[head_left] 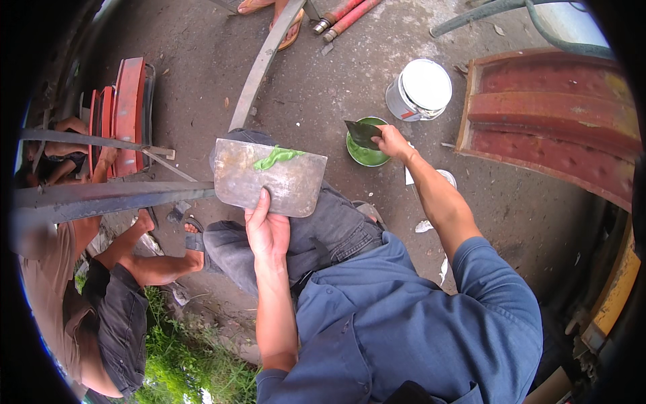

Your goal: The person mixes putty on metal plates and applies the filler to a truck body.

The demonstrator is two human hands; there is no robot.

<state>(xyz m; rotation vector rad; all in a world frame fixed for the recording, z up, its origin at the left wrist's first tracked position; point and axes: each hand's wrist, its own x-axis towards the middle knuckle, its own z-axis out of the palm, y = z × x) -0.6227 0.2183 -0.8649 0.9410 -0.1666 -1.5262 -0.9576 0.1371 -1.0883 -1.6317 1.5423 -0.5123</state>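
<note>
Rough, stained concrete ground (323, 101) is spreading out under you, with a patch of grass (182, 357) growing at its lower left edge. You are gripping a flat metal plate (269, 178) with your left hand (267, 229), thumb lying up over its face and fingers curled behind its lower edge, resting it above your knee. 1 smear of green putty (277, 157) is sitting near the plate's top edge. Your right hand (393, 143) is reaching out well to the right, closed around a dark putty knife (362, 133) whose blade is hovering over a small green tin (367, 151) on the ground. Just beyond it, a white-lidded can (419, 89) is standing upright. Curved red-primed metal panels (552, 114) are lying to your right, and more red parts (128, 111) are leaning at the left. Another person (101, 303) is crouching at your left, holding a long steel bar (108, 196).
</note>
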